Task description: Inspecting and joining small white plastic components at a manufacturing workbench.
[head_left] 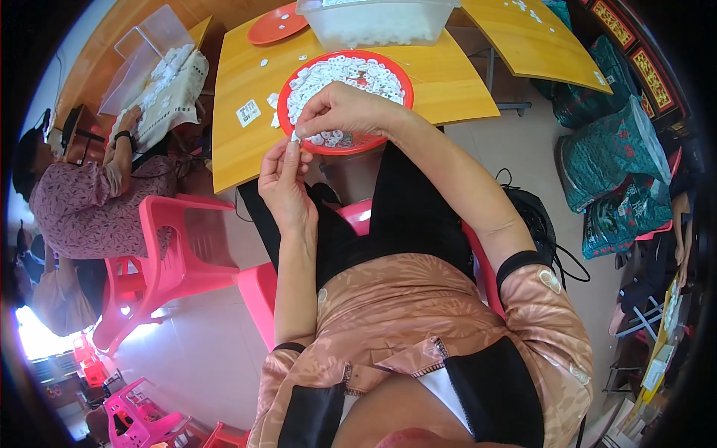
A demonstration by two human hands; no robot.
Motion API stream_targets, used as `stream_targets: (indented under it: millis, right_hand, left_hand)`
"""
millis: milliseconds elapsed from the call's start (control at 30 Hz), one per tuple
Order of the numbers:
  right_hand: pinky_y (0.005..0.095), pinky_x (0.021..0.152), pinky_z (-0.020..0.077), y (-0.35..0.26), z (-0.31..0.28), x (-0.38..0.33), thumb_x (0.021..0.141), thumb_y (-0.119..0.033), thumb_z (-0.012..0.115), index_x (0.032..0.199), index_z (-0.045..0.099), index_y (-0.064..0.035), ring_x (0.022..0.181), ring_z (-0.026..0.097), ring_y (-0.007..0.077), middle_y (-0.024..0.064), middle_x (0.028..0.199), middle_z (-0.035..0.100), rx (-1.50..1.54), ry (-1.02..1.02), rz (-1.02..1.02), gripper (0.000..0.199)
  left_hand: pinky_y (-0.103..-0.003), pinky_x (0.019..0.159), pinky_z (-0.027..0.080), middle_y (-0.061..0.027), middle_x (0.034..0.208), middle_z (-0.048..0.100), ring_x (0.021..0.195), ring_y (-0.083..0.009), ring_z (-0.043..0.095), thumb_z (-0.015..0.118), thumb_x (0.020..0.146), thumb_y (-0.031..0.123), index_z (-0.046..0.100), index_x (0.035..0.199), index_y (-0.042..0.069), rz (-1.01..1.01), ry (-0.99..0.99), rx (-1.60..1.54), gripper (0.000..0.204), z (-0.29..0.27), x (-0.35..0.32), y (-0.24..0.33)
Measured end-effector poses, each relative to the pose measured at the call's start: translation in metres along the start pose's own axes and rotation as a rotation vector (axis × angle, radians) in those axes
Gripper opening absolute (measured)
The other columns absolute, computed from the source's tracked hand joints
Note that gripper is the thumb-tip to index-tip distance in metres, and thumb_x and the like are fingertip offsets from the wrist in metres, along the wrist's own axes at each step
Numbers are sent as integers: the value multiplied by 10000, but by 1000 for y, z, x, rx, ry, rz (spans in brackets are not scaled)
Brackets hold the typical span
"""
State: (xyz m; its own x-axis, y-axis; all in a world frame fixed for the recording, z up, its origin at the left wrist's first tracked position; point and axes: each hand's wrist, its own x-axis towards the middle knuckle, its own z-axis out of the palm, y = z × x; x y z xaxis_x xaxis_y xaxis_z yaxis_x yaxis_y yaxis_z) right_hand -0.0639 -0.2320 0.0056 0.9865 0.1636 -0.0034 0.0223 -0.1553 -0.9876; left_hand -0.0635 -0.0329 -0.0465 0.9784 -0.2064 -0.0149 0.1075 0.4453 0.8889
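A small white piece (295,137) is pinched between the thumb and fingers of my left hand (288,175), just off the near-left rim of a red round tray (408,82). My right hand (336,110) reaches over the tray, its thumb and fingertips closed at the same white piece. Whether the right fingertips grip it or something finer is too small to tell. Heaped in the tray are many small white plastic pieces (351,71) with dark spots or holes. Some silvery bits lie among them near the tray's close side.
The tray rests on a yellow wooden table (239,142) with a white label (248,113). Behind stand a translucent bin (381,26) and an orange-red plate (277,24). At left, another person sits by a pink chair (160,246). Green sacks (616,157) stand at right.
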Motion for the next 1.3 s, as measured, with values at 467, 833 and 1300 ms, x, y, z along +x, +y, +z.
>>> stream_targets:
  millis: [467,833,1300]
  right_hand:
    - [347,769,557,21,-51,9,837,-190,776,932,798,-48,836,728,205,124,860,763,-580,275,-71,172]
    - [486,778,560,75,-59,25,853,-143,643,840,736,-23,895,724,379,216,894,741,-1087,302,217,152]
    - [488,793,565,71,-67,24,872,-126,653,911,733,7,883,718,392,233,905,735,-1046,352,170,160]
  left_hand:
    - [-212,715,534,-118,1023,764,809,-118,705,686,989,64,637,1204,17,-18,-40,-42,226,0,15,11]
    - [-215,723,530,-117,1027,764,803,-115,699,672,1005,92,655,1186,32,-94,-54,-6,191,11,17,8]
    - [-224,736,529,-137,1053,758,809,-123,698,641,1031,123,640,1146,49,-126,-90,-40,136,12,19,10]
